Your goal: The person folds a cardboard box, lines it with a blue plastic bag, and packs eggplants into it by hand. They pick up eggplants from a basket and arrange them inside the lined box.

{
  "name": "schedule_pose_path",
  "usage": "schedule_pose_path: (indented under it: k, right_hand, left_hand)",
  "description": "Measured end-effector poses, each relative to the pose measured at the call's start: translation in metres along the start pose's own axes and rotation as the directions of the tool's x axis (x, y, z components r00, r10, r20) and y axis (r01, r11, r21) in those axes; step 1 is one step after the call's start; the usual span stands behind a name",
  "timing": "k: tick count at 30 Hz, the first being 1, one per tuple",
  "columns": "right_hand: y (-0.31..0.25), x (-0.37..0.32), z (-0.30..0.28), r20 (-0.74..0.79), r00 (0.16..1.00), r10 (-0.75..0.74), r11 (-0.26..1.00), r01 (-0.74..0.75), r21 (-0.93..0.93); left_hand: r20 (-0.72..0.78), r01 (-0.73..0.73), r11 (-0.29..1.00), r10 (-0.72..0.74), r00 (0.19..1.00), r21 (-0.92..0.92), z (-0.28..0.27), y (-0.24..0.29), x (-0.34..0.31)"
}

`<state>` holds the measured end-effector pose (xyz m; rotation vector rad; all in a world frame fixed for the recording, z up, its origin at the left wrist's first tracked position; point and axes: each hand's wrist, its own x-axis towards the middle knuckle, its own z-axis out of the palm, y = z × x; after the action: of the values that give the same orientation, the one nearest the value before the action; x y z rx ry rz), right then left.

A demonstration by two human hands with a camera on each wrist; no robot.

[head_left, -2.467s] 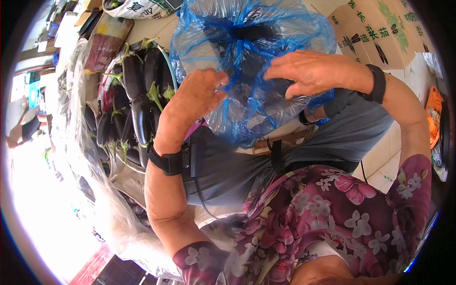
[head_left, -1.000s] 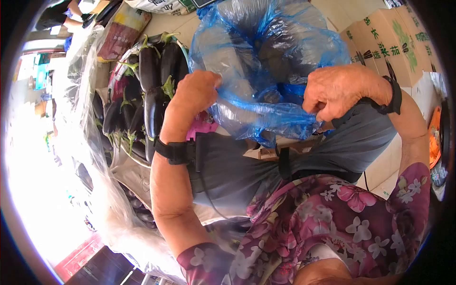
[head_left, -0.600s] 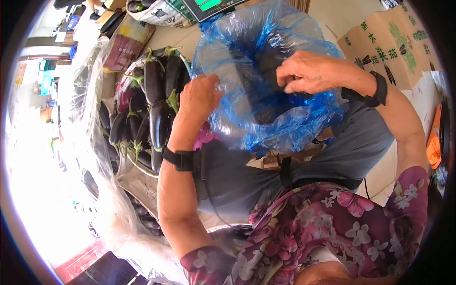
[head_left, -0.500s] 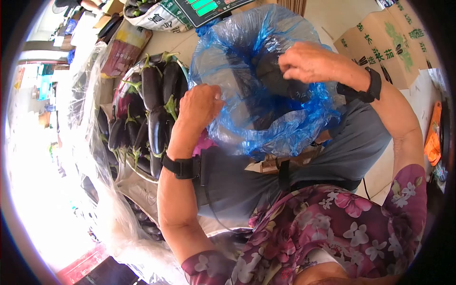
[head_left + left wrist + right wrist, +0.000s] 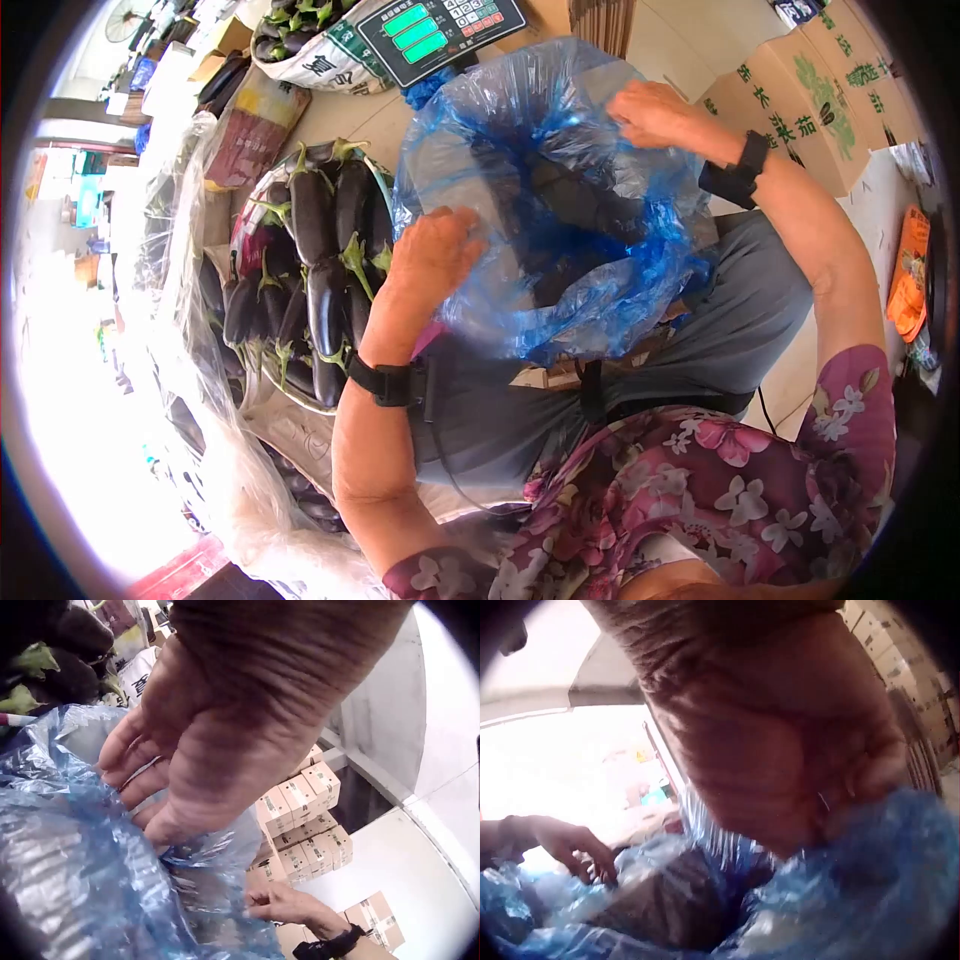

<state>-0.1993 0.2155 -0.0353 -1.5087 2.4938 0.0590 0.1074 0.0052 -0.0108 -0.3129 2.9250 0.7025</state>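
A thin blue plastic bag (image 5: 610,325) spreads wide in front of the person's knees, its mouth facing up and its film crumpled along the near rim. Dark shapes show inside, too veiled to name. At the bag's left rim, the left hand (image 5: 435,255) touches the film with loosely bent fingers; the left wrist view shows its fingertips against the plastic bag (image 5: 67,847). The right hand (image 5: 658,115) pinches the rim at the far right, fingers curled into the film in the right wrist view. Glossy eggplants (image 5: 325,290) fill a round container just left of the bag.
A digital scale (image 5: 440,35) with green displays stands behind the bag. Printed cardboard (image 5: 800,110) lies at right. A white sack (image 5: 320,55) of eggplants sits at the back left, and clear plastic sheeting (image 5: 185,290) drapes along the left side.
The right hand has gone from the bag's near rim to its far right rim, and the mouth is spread wider. The left hand stays at the left rim. More of the scale shows.
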Motion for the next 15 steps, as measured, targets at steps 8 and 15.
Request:
schedule_pose_path:
  k: [8, 15]
  right_hand:
    - [0.072, -0.021, 0.005, 0.093, 0.994, 0.057, 0.998, -0.059, 0.02]
    - [-0.009, -0.048, -0.046, 0.022, 0.976, -0.216, 0.946, 0.204, 0.253]
  left_hand:
    - [0.049, 0.015, 0.999, -0.018, 0.999, 0.047, -0.003, 0.002, 0.0]
    - [0.032, -0.084, 0.993, 0.087, 0.996, -0.089, -0.007, 0.024, -0.003]
